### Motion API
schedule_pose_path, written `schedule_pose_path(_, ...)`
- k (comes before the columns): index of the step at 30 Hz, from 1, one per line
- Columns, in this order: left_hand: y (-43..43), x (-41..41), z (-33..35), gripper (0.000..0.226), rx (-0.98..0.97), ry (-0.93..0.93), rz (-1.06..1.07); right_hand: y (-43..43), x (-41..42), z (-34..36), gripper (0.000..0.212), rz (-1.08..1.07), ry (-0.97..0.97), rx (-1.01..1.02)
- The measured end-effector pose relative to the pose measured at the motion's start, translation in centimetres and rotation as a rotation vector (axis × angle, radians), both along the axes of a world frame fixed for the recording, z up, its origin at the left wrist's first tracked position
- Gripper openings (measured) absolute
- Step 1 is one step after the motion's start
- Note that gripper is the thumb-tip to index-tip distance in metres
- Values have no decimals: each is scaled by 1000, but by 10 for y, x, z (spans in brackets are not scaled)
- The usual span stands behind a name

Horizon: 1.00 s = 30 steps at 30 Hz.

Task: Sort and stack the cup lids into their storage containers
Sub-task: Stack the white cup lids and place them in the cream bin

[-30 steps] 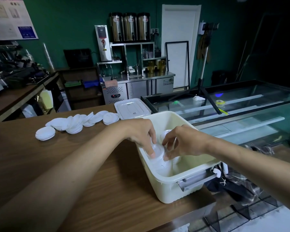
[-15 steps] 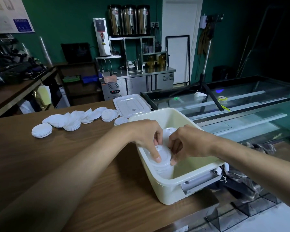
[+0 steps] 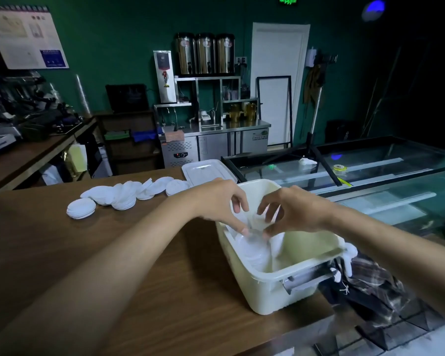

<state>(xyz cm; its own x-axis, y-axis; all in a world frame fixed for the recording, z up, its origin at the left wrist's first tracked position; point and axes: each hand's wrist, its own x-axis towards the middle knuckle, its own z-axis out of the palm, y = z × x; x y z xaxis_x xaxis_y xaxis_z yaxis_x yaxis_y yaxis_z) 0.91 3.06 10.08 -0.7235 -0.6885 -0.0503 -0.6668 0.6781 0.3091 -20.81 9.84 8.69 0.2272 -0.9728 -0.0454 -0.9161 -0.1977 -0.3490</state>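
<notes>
A cream plastic storage bin (image 3: 301,272) stands at the counter's right end. A stack of white cup lids (image 3: 253,251) stands in its left side, and more lids (image 3: 278,242) lean beside it. My left hand (image 3: 222,204) and my right hand (image 3: 292,210) hover over the bin with arched fingers. Their fingertips meet at the top of the stack and pinch its upper lids, which are blurred. Several loose piles of white lids (image 3: 118,197) lie on the wooden counter (image 3: 36,253) to the left.
The bin's flat white cover (image 3: 207,170) lies on the counter behind it. A glass display case (image 3: 370,176) runs along the right. A dark checked cloth (image 3: 370,283) hangs below the bin's right end. The counter's front edge is close to the bin.
Both hands have risen from pressing down inside the bin, and their fingers have spread and arched at the stack's top. The camera has tilted up a little.
</notes>
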Motion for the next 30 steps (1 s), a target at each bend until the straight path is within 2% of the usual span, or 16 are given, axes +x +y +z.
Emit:
schedule_pose_path(6, 15, 65, 24, 43, -62, 96, 71, 3, 55, 32, 46, 24, 13, -126)
schedule_pose_path(13, 16, 175, 2, 36, -120, 182, 241, -9, 150, 35, 47, 74, -1, -172)
schedule_pose_path(21, -8, 277, -55, 38, -128, 260, 444, -55, 233, -4, 53, 49, -68, -123)
schedule_pose_path(30, -64, 321, -135, 49, -143, 405, 633, -128, 286, -80, 56, 35, -212, -101)
